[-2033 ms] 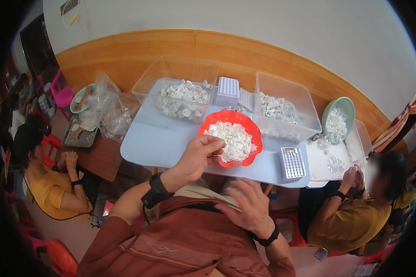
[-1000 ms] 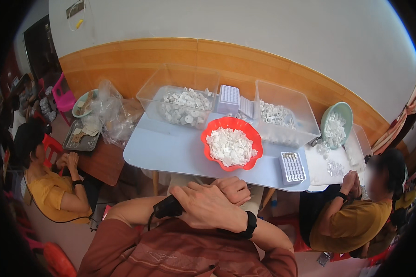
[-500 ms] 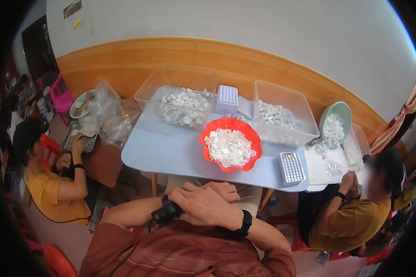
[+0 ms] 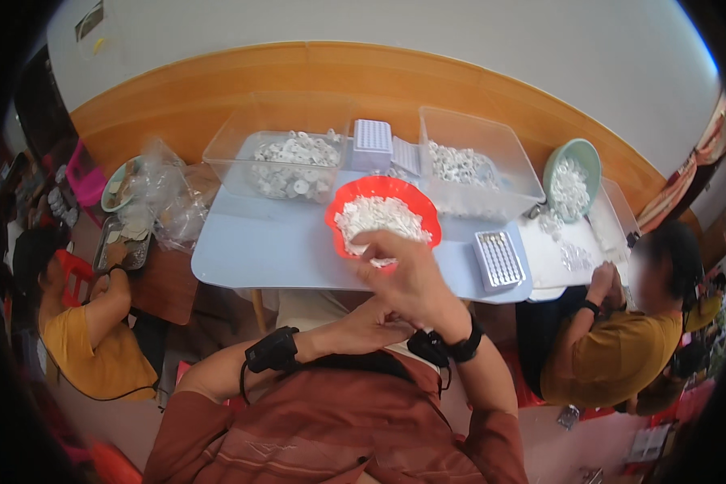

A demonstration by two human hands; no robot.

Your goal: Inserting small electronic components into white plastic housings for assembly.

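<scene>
My right hand (image 4: pixel 415 278) is raised over the near rim of a red scalloped bowl (image 4: pixel 430 208). Its fingers are bent and apart, with nothing visible in them. The bowl holds a heap of small white pieces (image 4: pixel 383 216). Below it, close to my body, my left hand (image 4: pixel 361 329) reaches across to the right wrist; its fingers are partly hidden there. A black strapped device (image 4: pixel 272 349) sits on my left wrist. Another black device (image 4: pixel 430 348) hangs at my right wrist beside a black band (image 4: pixel 468 343).
Two clear bins (image 4: pixel 218 153) (image 4: pixel 532 189) of white ring-like parts stand along the back of the pale blue table (image 4: pixel 242 250). White racks (image 4: pixel 372 143) stand between them; another filled rack (image 4: pixel 500 260) lies front right. Co-workers (image 4: pixel 97 331) (image 4: pixel 613 347) sit at both sides.
My right hand has lifted off my left hand and moved forward over the bowl's near rim. My left hand has shifted under the right wrist. The whole view has tilted, raising the table in it.
</scene>
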